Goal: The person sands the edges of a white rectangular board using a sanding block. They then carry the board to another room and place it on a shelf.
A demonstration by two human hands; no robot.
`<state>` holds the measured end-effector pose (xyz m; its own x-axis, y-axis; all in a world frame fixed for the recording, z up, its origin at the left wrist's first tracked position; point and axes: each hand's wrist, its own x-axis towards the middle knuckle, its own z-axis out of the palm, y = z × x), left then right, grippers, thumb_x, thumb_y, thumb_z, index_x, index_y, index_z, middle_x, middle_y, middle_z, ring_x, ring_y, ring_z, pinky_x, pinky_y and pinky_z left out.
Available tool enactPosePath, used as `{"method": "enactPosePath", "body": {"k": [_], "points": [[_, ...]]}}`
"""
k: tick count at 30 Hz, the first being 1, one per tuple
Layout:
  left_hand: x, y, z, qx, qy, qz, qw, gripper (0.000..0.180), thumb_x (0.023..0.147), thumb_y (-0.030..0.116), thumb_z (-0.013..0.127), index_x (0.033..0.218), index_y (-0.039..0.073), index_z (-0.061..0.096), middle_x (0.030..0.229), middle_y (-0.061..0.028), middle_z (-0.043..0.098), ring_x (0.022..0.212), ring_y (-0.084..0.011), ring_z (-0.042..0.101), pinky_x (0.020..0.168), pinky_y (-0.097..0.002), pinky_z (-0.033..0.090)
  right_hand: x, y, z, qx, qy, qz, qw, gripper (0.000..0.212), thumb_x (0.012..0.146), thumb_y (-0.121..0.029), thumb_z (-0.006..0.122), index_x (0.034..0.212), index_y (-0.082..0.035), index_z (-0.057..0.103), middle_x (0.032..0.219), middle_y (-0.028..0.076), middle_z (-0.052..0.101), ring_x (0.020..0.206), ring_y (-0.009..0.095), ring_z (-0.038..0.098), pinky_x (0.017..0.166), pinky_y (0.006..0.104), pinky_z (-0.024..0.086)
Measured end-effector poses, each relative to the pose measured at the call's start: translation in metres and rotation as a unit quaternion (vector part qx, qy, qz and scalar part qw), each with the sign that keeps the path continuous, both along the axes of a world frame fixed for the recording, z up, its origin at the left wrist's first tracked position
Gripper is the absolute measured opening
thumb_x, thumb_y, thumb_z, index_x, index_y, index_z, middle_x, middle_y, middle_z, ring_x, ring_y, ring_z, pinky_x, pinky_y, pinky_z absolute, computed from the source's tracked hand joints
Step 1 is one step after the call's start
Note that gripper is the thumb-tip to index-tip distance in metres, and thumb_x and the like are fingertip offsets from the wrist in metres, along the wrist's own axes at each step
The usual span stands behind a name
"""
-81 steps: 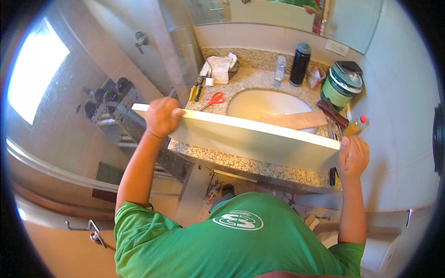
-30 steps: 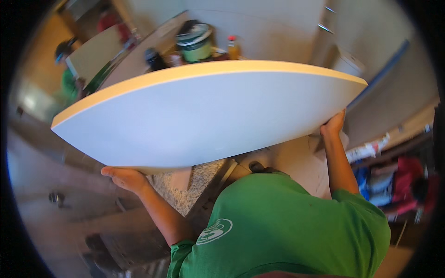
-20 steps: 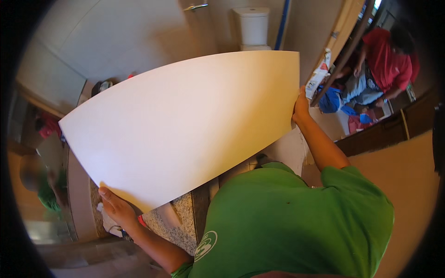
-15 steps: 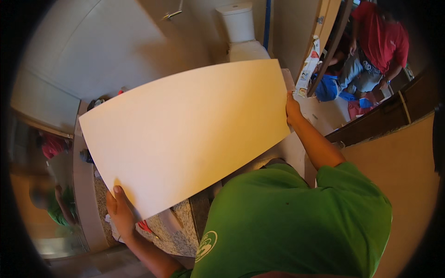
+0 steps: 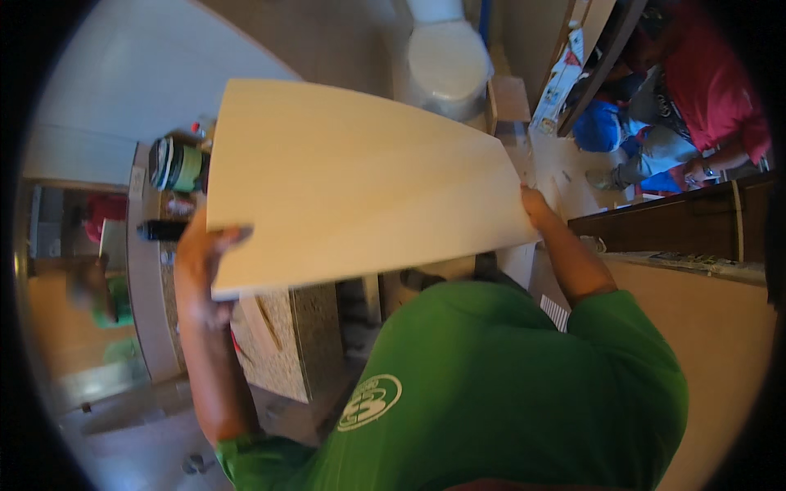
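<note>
A large, pale rectangular panel (image 5: 360, 180) is held up in front of my body, spanning the space between both hands. My left hand (image 5: 206, 250) is closed around its left edge near the lower corner, thumb on the upper face, somewhat blurred. On the far right edge, my right hand (image 5: 536, 209) grips the panel near its lower right corner; most of those fingers are hidden beneath it. Under the panel's left part stands a speckled granite counter (image 5: 278, 360), partly covered from sight.
A white toilet (image 5: 449, 69) stands beyond the panel. Left lie a green-and-black container (image 5: 182, 166) and a black tool-like object (image 5: 161, 230) beside a mirror (image 5: 78, 286). At the right, past a door frame (image 5: 602, 65), a person in a red shirt (image 5: 712, 90) bends down.
The panel has turned clockwise, its left end swinging up and away. My left hand has risen with it; my right hand has shifted slightly right and down. More of the toilet shows.
</note>
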<state>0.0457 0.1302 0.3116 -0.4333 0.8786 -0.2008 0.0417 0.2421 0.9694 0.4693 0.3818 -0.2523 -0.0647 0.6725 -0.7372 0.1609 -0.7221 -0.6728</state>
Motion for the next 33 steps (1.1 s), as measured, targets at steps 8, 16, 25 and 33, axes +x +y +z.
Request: {"method": "enactPosePath", "body": {"k": [8,16,25,33], "points": [[0.049,0.105,-0.048,-0.079,-0.147,-0.044,0.985,0.033,0.088,0.015,0.064,0.114,-0.005,0.063,0.101,-0.0126,0.07,0.085,-0.0201,0.071,0.075,-0.0278,0.059,0.079,-0.07,0.004,-0.068,-0.039,0.059,0.995,0.067,0.106,-0.05,0.049,0.126,0.013,0.062,0.112,0.025,0.072,0.1,0.034,0.07,0.087,0.0439,0.053],[0.069,0.143,-0.095,-0.129,-0.146,-0.063,0.979,0.042,0.088,0.021,0.066,0.117,-0.008,0.06,0.099,-0.0154,0.067,0.09,-0.0237,0.07,0.078,-0.0347,0.061,0.136,-0.123,-0.076,0.01,-0.217,0.124,0.968,0.067,0.103,-0.048,0.051,0.127,0.013,0.062,0.123,0.029,0.068,0.112,0.037,0.067,0.094,0.0436,0.051],[0.037,0.173,-0.127,-0.196,-0.161,-0.088,0.963,0.039,0.088,0.023,0.066,0.114,-0.005,0.061,0.096,-0.0134,0.067,0.077,-0.0213,0.068,0.061,-0.0312,0.057,0.142,-0.156,-0.031,-0.117,-0.271,0.056,0.954,0.069,0.1,-0.052,0.051,0.126,0.011,0.064,0.129,0.035,0.063,0.126,0.046,0.061,0.107,0.0465,0.046],[0.03,0.182,-0.105,-0.134,-0.152,-0.211,0.956,0.042,0.083,0.025,0.064,0.114,-0.003,0.063,0.1,-0.0096,0.067,0.088,-0.0167,0.067,0.075,-0.0276,0.056,0.115,-0.153,-0.036,-0.059,-0.321,-0.039,0.945,0.072,0.099,-0.051,0.052,0.133,0.012,0.059,0.138,0.035,0.057,0.134,0.046,0.053,0.112,0.0487,0.042]]}}
